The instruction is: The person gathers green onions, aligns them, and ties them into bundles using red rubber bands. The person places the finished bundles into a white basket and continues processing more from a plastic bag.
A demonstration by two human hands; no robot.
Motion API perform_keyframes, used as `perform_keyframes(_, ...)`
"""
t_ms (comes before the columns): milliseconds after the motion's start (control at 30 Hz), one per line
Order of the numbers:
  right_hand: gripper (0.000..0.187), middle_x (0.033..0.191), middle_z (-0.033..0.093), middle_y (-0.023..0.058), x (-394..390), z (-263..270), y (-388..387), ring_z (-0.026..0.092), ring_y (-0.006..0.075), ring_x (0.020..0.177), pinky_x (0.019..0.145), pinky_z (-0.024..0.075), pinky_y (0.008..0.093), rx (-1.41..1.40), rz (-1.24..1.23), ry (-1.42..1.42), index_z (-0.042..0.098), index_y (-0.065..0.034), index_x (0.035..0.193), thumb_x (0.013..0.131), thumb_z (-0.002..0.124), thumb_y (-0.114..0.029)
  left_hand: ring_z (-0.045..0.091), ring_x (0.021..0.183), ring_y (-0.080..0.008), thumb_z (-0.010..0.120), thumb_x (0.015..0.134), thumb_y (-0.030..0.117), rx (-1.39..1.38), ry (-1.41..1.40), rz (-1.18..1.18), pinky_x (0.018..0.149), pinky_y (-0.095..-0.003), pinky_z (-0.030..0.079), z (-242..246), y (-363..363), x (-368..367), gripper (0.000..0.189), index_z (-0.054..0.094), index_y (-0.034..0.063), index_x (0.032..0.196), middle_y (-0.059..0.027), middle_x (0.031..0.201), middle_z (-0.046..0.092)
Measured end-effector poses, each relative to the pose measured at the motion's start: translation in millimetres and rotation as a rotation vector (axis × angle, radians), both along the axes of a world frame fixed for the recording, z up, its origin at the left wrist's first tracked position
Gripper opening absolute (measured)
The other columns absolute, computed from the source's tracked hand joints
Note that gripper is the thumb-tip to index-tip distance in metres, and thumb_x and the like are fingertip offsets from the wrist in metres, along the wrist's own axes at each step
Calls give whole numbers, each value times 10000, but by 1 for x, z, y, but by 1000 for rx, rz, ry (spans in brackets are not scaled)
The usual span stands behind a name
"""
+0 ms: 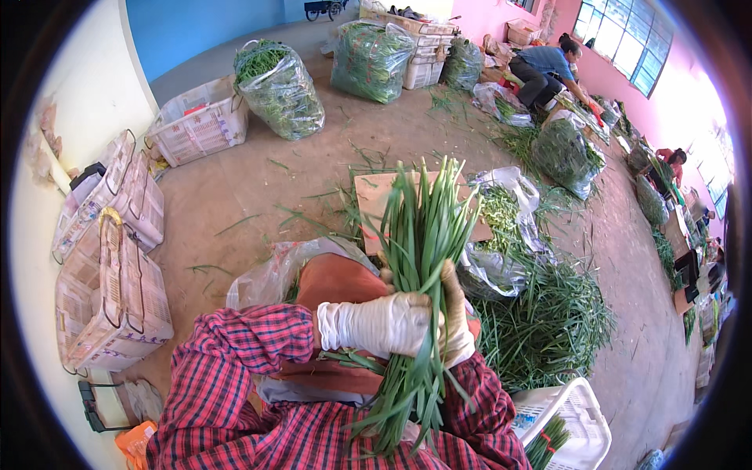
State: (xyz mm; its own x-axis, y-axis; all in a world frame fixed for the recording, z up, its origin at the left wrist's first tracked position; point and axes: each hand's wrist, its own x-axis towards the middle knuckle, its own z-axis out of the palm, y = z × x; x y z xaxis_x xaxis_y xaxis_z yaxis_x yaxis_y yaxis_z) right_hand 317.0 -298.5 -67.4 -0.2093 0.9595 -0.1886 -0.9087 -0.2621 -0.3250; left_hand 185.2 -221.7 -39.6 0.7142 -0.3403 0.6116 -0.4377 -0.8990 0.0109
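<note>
A thick bunch of long green leafy stalks [423, 235], with pale cut ends pointing up and away, stands upright before my chest. My left hand [405, 320], in a white glove, is closed around its middle. My right hand [455, 329], in a soiled glove, grips the same bunch from the right side, fingers up along the leaves. Behind the bunch lies a flat cardboard sheet [376, 194]. To its right, an open plastic bag [517, 188] holds short pale green pieces [498, 217]. A large heap of loose green stalks [540, 323] lies at my right.
A white plastic basket [587, 405] at lower right holds a banded bunch [549, 437]. Plastic crates [135, 294] line the left wall. Filled clear bags [282, 94] stand at the back. A person [543, 70] bends over greens at upper right; others work along the far right.
</note>
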Motion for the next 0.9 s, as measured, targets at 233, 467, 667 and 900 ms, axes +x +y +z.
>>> perform_keyframes(233,839,868,464,-28,17,-27,-18,445,65,746,651,436,197,75,80,112,373,-45,1504,867,761,-430,568,1164,-274,549,871,139,359,-33,150,995,-412,487,-19,-29,-10,418,596,164,1285,-73,1327,573)
perform_keyframes(467,814,827,597,7,64,-34,-42,404,82,595,585,345,263,313,-142,-253,542,68,1320,816,737,-540,647,1108,-230,576,798,-2,-760,313,79,914,-393,530,-18,-3,-72,493,635,136,1268,-78,1266,646)
perform_keyframes(667,909,760,569,5,78,-33,-74,474,82,560,474,365,221,277,-54,-268,508,94,1279,724,842,-545,619,1070,-240,579,998,433,-1905,249,133,875,-362,519,-17,29,-47,724,288,72,1554,-138,1426,503)
perform_keyframes(900,715,1017,684,191,78,-32,-108,580,173,620,507,450,284,101,-133,-320,594,83,1193,706,871,-360,645,829,-156,644,976,296,-2237,-140,42,719,-293,500,-39,46,0,271,667,68,1120,-41,963,704)
